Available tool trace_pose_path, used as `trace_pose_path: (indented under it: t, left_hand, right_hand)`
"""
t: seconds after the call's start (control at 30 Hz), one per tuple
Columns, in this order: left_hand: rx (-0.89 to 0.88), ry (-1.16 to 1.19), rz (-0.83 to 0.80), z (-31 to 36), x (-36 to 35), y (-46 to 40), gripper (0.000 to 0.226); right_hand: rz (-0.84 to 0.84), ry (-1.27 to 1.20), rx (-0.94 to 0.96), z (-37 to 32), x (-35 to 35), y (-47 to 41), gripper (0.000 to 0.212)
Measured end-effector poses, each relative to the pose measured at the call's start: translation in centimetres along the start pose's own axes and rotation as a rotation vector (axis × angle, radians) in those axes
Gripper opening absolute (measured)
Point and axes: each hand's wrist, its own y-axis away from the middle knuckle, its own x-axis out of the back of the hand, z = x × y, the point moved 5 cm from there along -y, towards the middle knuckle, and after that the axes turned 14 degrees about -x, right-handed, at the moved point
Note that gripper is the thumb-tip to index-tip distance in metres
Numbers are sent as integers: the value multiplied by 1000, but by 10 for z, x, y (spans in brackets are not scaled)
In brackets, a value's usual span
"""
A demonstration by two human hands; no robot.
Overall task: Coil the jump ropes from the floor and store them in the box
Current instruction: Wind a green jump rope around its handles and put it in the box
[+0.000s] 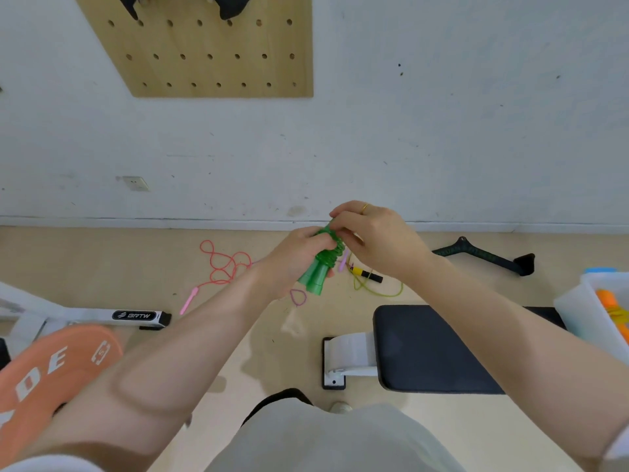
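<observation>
We see left hand (296, 256) gripping green jump rope (320, 267) handles; right hand (376, 240) pinches its coiled cord above them.

Green jump rope (323, 260) coiled around its paired handles, red rope (223, 264) loose on floor, white box (575, 308) right.

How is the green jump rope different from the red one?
The green jump rope is up in the air, gripped by the left hand and right hand; the red jump rope lies on the floor. The green cord is wound tightly round its handles; the red cord sprawls in loose loops. The green handles are held together; only one pink handle shows on the red rope. Both are thin-corded jump ropes.
</observation>
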Motion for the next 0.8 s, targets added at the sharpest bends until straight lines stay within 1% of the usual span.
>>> trace_pose_path:
  t: [0.07,0.1,0.13,0.2,0.27,0.37,0.47,0.53,0.6,0.63,0.7,0.77,0.8]
  left_hand:
    - [21,-17,1,-3,8,-1,9]
    - [19,-12,12,-3,12,-2,10]
    - [13,2,29,-2,16,-3,10]
    - [2,32,71,2,24,-4,16]
    - [-1,15,107,2,30,-6,28]
    - [57,114,151,-3,36,-7,35]
    - [143,290,236,-11,44,-9,28]
    - [159,332,290,-14,49,-13,25]
    - [169,332,328,-17,52,-17,24]
    - [178,341,344,-19,54,-19,23]
    - [203,383,371,-24,55,-24,21]
    - [237,424,397,-31,56,-26,20]
    - [253,442,402,-34,57,-27,19]
  right_hand:
    - [-31,39,9,-3,-7,-7,18]
    - [-46,84,14,-5,-9,-11,10]
    - [-58,145,6,-6,-12,-15,9]
    - [-103,301,-56,-6,-19,-22,22]
    - [-145,389,-115,-9,-24,-26,23]
    - [-199,394,-178,-16,-31,-34,19]
    - [-265,398,-233,-21,-37,-40,11]
    - [-326,394,-295,-22,-40,-43,4]
    - [-391,332,-365,-18,-48,-45,5]
    - [-421,258,-412,-15,-53,-46,4]
    - [-453,17,-541,-8,-64,-46,11]
    - [-434,-215,-663,-4,-76,-41,19]
    - [-416,-288,-702,-5,-81,-37,21]
